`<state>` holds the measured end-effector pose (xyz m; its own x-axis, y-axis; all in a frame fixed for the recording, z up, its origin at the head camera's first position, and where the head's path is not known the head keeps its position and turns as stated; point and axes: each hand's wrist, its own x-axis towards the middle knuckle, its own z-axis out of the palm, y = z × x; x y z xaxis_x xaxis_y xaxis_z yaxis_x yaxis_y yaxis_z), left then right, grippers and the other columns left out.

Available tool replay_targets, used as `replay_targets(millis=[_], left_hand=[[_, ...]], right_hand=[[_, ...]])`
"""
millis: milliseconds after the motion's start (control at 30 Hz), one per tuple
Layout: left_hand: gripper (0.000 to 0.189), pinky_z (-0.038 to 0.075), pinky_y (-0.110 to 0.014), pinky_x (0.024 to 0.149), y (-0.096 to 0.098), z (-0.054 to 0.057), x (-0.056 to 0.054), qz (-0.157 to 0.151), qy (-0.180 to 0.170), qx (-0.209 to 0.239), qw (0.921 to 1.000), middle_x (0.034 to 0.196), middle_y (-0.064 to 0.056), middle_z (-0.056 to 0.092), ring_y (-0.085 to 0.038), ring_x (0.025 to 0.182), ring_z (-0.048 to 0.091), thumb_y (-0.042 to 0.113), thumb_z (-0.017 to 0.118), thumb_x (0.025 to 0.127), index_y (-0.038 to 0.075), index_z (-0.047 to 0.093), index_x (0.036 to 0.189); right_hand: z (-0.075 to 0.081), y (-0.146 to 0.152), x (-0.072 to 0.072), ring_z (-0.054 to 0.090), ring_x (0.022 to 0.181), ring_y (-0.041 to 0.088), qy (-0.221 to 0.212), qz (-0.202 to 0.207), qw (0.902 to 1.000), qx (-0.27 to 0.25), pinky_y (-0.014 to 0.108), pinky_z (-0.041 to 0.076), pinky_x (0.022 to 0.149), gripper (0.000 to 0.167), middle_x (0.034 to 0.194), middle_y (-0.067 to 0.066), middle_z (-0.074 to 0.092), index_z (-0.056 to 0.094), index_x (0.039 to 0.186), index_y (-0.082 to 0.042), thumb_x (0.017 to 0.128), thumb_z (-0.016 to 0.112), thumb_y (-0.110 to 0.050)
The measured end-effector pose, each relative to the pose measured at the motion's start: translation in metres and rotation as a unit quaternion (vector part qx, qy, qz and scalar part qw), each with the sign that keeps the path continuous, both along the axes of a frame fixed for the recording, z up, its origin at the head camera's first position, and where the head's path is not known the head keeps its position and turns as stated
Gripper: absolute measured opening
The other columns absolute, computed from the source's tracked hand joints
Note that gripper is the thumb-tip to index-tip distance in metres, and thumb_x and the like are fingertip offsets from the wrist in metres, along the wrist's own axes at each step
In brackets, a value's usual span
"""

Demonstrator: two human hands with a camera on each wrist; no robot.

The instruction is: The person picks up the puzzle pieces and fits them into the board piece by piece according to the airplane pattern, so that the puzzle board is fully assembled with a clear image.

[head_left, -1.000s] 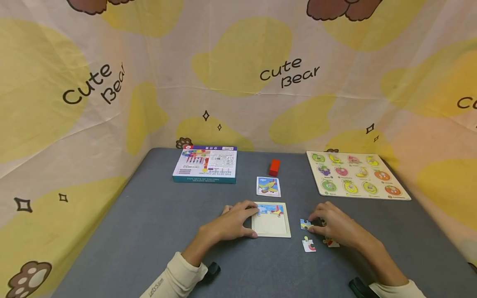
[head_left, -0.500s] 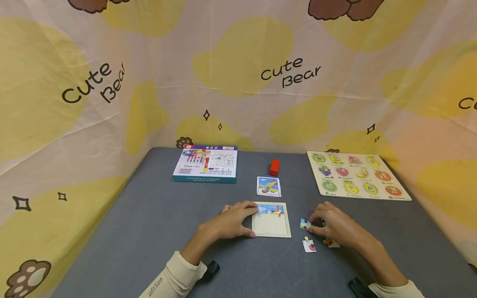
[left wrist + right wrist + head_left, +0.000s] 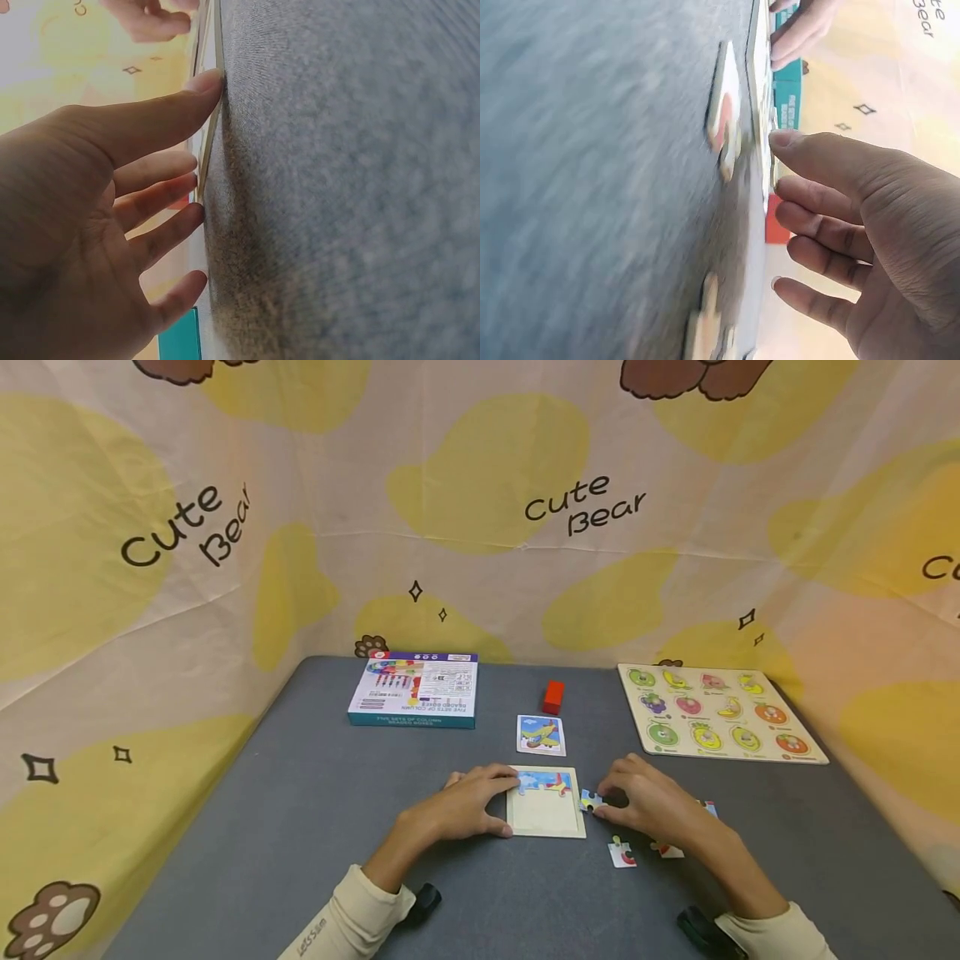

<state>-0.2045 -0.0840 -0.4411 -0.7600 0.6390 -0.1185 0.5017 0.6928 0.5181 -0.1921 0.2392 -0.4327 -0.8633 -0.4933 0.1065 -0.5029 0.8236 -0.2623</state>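
A shallow wooden puzzle tray (image 3: 547, 817) lies mid-table, its far strip filled with blue sky pieces and a red shape. My left hand (image 3: 467, 806) rests at the tray's left side, thumb near the close corner and fingertips on the edge. In the left wrist view the fingers of that hand (image 3: 97, 195) are fairly straight. Just right of the tray, my right hand (image 3: 651, 799) pinches a blue and yellow jigsaw piece (image 3: 590, 800) between thumb and fingers. A white and red jigsaw piece (image 3: 622, 853) lies closer to me, and others sit partly hidden beneath the right hand.
Beyond the tray lies an airplane picture card (image 3: 541, 737), with a red block (image 3: 552, 697) behind it. A flat box (image 3: 412, 692) is at the back left. A fruit puzzle board (image 3: 723, 714) occupies the back right.
My right hand has moved left with the blue and yellow jigsaw piece, from among the loose pieces to the tray's right edge. The left hand stays at the tray.
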Motion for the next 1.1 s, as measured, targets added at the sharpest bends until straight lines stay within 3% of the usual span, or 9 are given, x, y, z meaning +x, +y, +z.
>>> replay_targets(millis=[300, 533, 967, 1100], left_hand=[[0.071, 0.034, -0.052, 0.108, 0.002, 0.0, 0.0, 0.001, 0.001, -0.001, 1.0, 0.162, 0.0, 0.047, -0.024, 0.146, 0.045, 0.037, 0.081, 0.094, 0.014, 0.054, 0.156], [0.072, 0.035, -0.05, 0.106, 0.002, 0.0, -0.002, 0.004, 0.003, -0.005, 1.0, 0.162, 0.001, 0.048, -0.023, 0.146, 0.045, 0.038, 0.082, 0.094, 0.014, 0.054, 0.156], [0.072, 0.036, -0.05, 0.105, -0.002, 0.001, 0.0, 0.0, 0.003, 0.009, 1.0, 0.161, 0.0, 0.048, -0.024, 0.145, 0.046, 0.036, 0.082, 0.094, 0.012, 0.054, 0.156], [0.072, 0.036, -0.051, 0.106, -0.002, 0.002, 0.0, 0.0, 0.004, 0.011, 0.9999, 0.161, -0.001, 0.048, -0.024, 0.145, 0.046, 0.036, 0.082, 0.094, 0.012, 0.055, 0.155]], right_hand=[[0.003, -0.031, -0.006, 0.053, 0.095, 0.011, 0.027, 0.059, 0.9978, -0.017, 0.035, 0.051, 0.082, 0.021, 0.098, -0.009, 0.065, 0.08, 0.097, -0.016, 0.088, 0.088, -0.033], [0.003, -0.056, -0.011, 0.056, 0.096, 0.013, 0.041, 0.101, 0.9931, -0.044, 0.034, 0.053, 0.083, 0.019, 0.099, -0.006, 0.07, 0.08, 0.097, -0.013, 0.088, 0.088, -0.027], [-0.006, -0.079, -0.02, 0.062, 0.098, 0.017, 0.029, 0.126, 0.9903, -0.052, 0.039, 0.055, 0.087, 0.017, 0.097, -0.003, 0.071, 0.08, 0.099, -0.01, 0.088, 0.087, -0.022], [-0.008, -0.082, -0.022, 0.063, 0.1, 0.019, 0.021, 0.126, 0.9908, -0.044, 0.044, 0.054, 0.097, 0.018, 0.098, -0.002, 0.071, 0.081, 0.101, -0.009, 0.089, 0.086, -0.022]])
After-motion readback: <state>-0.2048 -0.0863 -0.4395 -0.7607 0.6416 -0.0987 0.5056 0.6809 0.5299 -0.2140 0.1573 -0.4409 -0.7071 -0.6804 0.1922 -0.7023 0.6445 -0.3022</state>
